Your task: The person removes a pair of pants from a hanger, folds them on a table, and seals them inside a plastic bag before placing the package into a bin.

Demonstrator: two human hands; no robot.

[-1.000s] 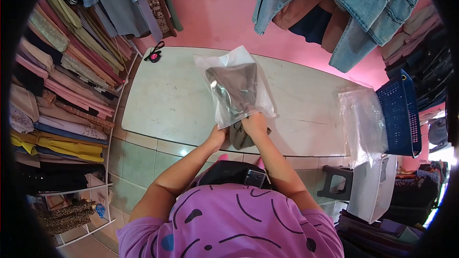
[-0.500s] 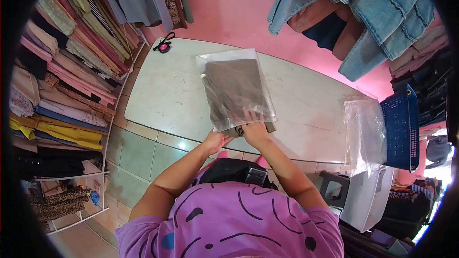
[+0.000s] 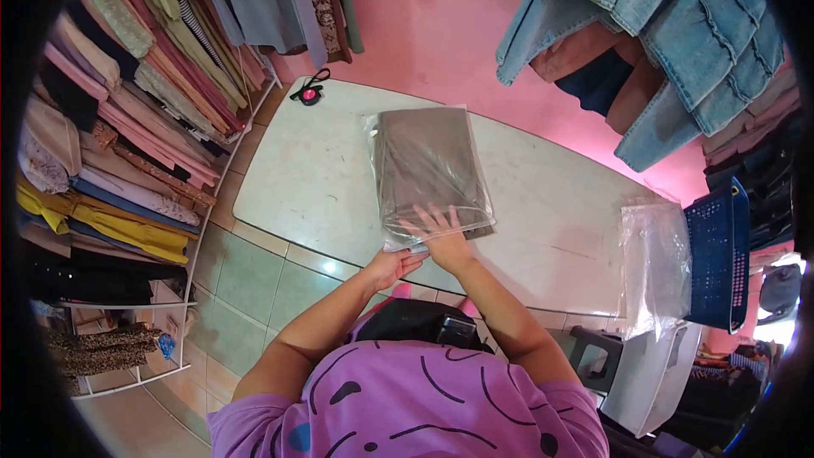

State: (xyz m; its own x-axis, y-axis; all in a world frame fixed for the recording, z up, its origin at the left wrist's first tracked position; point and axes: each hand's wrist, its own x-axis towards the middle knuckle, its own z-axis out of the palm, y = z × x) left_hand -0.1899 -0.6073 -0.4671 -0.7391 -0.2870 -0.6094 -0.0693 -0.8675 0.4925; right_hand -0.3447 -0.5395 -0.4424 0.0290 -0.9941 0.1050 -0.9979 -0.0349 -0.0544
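The person's purple patterned T-shirt is nearest, short of the white table. At the table's near edge the left hand sits palm partly upward with its fingers extended beside the mouth end of a clear plastic bag; I cannot tell whether it pinches the film. The right hand lies with fingers spread apart on the bag's near end, clamped on nothing. The bag rests on the table's middle, near edge to far, with a folded grey-brown garment inside it. Below the table's near right corner stands a dark plastic stool. More clear plastic bags hang over the table's right end, touching a blue basket. Left of the table, clothes fill a white rack. At the table's far left corner lies a black-and-pink disc with a strap. Beyond the table, denim garments hang before a pink wall.
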